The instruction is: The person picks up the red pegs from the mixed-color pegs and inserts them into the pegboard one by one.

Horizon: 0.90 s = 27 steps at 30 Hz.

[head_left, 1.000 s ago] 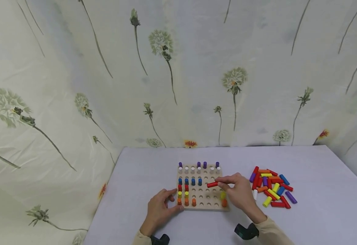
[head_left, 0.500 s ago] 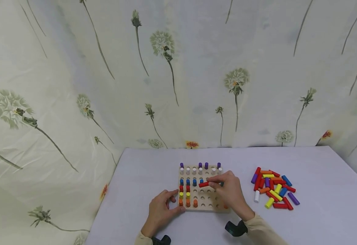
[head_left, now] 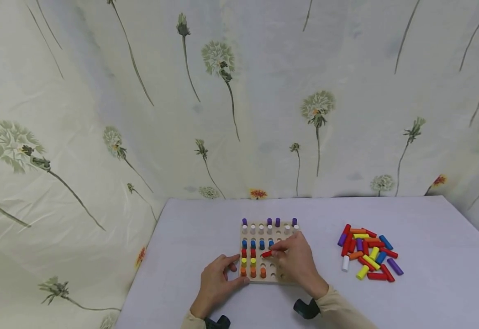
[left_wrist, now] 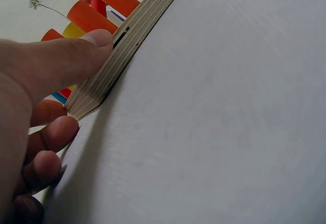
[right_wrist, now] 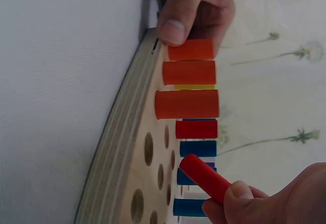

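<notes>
A wooden pegboard [head_left: 267, 270] with rows of round holes and upright coloured pegs lies on the table. My left hand [head_left: 216, 278] grips its near left corner, thumb on the front edge and fingers at the left side. Between thumb and fingertips my right hand [head_left: 298, 260] pinches a red peg [right_wrist: 206, 178], tilted, its free end close over the holes right of two standing red pegs [head_left: 248, 252]. Behind that row stand blue pegs [head_left: 253, 244]; orange pegs [right_wrist: 187, 104] line the front. My right hand hides the board's right part in the head view.
Right of the board lies a loose pile of red, yellow, orange, blue and purple pegs [head_left: 371, 262], with a white peg [head_left: 345, 263] at its left side. White and purple pegs stand along the board's far rows. A flower-patterned cloth [head_left: 239, 100] hangs behind the table [head_left: 436, 292].
My right hand has moved left and slightly nearer across the board with the red peg, whose free end has tipped downward. My left hand keeps its grip on the corner.
</notes>
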### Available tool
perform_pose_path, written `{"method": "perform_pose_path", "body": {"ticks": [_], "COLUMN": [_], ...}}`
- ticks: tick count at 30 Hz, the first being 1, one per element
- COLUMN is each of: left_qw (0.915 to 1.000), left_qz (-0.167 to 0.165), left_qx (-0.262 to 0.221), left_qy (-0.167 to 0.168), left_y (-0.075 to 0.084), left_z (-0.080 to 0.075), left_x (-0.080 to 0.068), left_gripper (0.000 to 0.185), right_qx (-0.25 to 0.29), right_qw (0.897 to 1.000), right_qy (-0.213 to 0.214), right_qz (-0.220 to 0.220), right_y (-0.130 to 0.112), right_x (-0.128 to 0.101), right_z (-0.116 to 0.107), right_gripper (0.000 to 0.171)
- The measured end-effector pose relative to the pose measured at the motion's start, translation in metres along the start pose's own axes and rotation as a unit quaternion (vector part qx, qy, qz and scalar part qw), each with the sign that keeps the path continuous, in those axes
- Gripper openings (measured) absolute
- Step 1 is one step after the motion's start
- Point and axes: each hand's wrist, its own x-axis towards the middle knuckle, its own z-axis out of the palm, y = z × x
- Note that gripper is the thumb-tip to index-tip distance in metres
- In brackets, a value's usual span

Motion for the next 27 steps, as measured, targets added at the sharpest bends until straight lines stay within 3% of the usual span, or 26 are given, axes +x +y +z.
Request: {"method": "perform_pose_path", "body": {"ticks": [6,27], "left_qw": [1.0000,0.9997], "left_qz": [0.003,0.022], "left_qx": [0.003,-0.005], "left_qy": [0.001,0.013], "left_y": [0.002,0.001], "left_z": [0.002,-0.001], "left_x": [0.000,-0.003], "left_gripper": [0.063,0.063], "right_qx": [-0.041,-0.121], "right_qw": [0.998,0.988], "right_qy": [0.027,0.019], "right_qz": [-0.049,-0.090], "right_y": [-0.001,-0.021], "right_x": [-0.002,0.004], "right_z": [0.008,0.017], "right_gripper": [0.008,0.010]}}
